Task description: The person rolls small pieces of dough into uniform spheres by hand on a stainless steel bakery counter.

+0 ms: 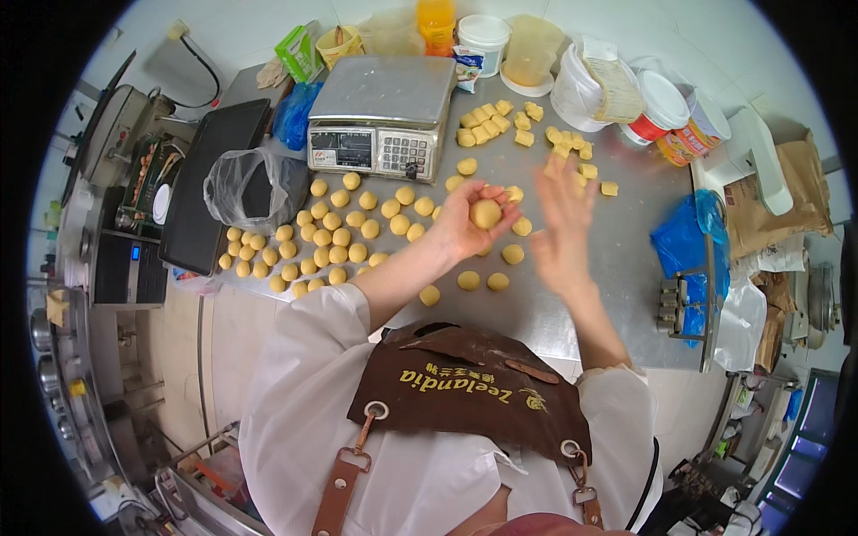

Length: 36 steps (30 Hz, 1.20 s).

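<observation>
My left hand is turned palm up over the steel table, its fingers curled around a smooth yellow dough ball. To its right, my right hand is raised and blurred by motion, with the fingers stretched out and nothing visible in them. Many rounded dough balls lie to the left of my left hand. A few more, such as one dough ball, sit just below the hands. Beyond them are cut dough pieces in rows and a loose pile of dough pieces, partly behind my right fingers.
A digital scale stands at the back left, beside a black tray and a clear plastic bag. White tubs and other containers line the wall. Blue plastic hangs at the right edge of the steel table.
</observation>
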### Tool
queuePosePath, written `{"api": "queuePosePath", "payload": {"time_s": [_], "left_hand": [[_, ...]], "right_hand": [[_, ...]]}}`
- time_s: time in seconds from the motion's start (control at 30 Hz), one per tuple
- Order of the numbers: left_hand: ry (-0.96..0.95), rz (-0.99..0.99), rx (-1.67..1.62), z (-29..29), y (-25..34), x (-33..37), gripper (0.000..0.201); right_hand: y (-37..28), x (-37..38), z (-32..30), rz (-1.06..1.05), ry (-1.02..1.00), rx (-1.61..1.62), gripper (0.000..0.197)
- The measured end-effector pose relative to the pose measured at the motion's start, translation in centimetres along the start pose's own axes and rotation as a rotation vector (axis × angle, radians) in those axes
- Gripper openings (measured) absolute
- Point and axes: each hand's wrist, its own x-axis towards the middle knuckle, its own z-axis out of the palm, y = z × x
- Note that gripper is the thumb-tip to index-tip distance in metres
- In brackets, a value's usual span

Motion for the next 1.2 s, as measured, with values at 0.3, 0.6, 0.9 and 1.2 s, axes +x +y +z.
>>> {"api": "queuePosePath", "payload": {"time_s": [0.3,0.6,0.9,1.2], "left_hand": [[0.17,0.215,0.484,0.4,2.3,5.4,0.036],[0.128,0.611,1.185,-0.6,3.6,13.3,0.036],[0.004,0.475,1.033,-2.7,1.1,8.3,0.034],[-0.04,0.038,0.572,-5.3,-0.9,5.4,0.045]], "right_hand": [[5.0,-7.8,-0.6,0.502,0.028,0.29,0.057],[11.1,-8.6,0.1,0.781,0.038,0.221,0.047],[24.2,-6.8,11.7,1.025,0.031,-0.365,0.059],[19.5,-8.5,11.0,0.938,0.252,0.468,0.049]]}}
